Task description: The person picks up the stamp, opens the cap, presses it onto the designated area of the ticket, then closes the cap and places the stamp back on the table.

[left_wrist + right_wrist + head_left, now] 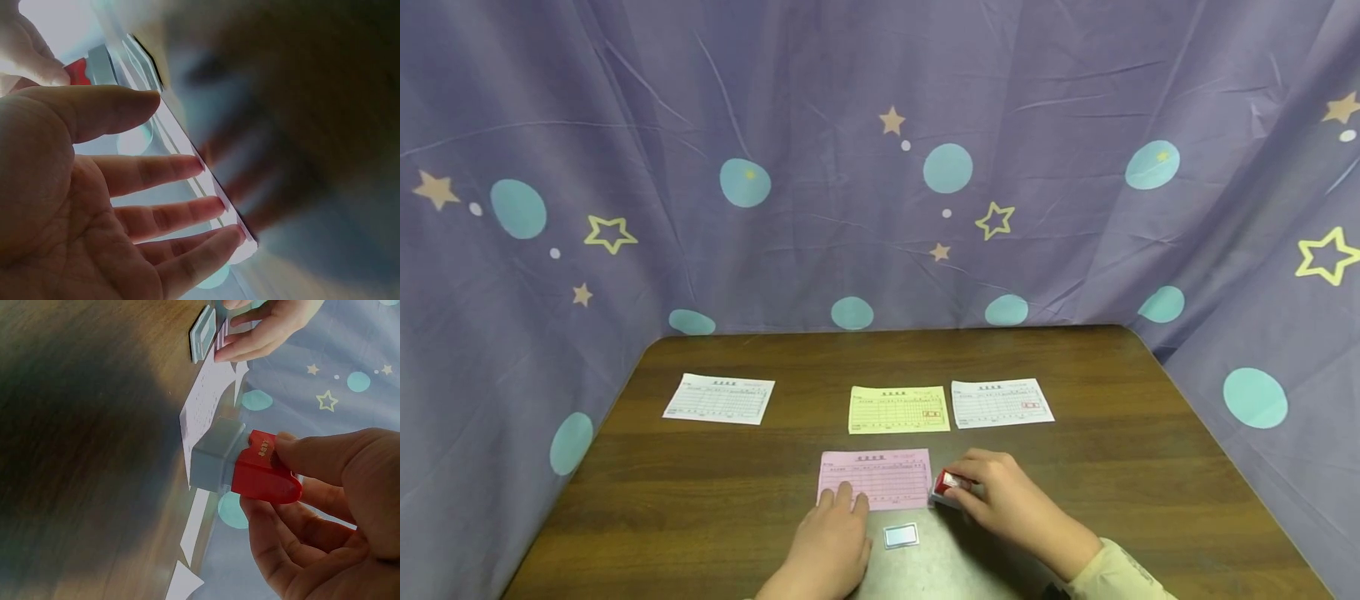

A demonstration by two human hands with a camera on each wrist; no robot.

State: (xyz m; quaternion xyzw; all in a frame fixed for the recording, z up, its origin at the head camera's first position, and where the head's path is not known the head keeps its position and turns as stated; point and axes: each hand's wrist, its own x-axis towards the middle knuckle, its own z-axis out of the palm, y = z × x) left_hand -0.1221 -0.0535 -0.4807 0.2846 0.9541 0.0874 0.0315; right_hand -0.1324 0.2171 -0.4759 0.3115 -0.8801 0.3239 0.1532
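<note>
A pink printed form [895, 479] lies near the middle of the table. The fingertips of my left hand [833, 537] rest on its lower left part, fingers fairly straight, with the palm showing in the left wrist view. At the form's right edge my right hand [1000, 492] pinches a red stamp [265, 467] between thumb and fingers. The stamp's lower part is a greyish translucent block; whether it touches the paper or table I cannot tell. Between the hands, below the form, lies a small flat rectangular piece [901, 535] with a pale face and dark rim.
Farther back are a yellow form [891, 408] and a white form [992, 400], each with a small red stamped mark at its right. Another white form [722, 396] without a visible red mark lies at the left. A purple patterned curtain [820, 167] surrounds the wooden table [685, 500].
</note>
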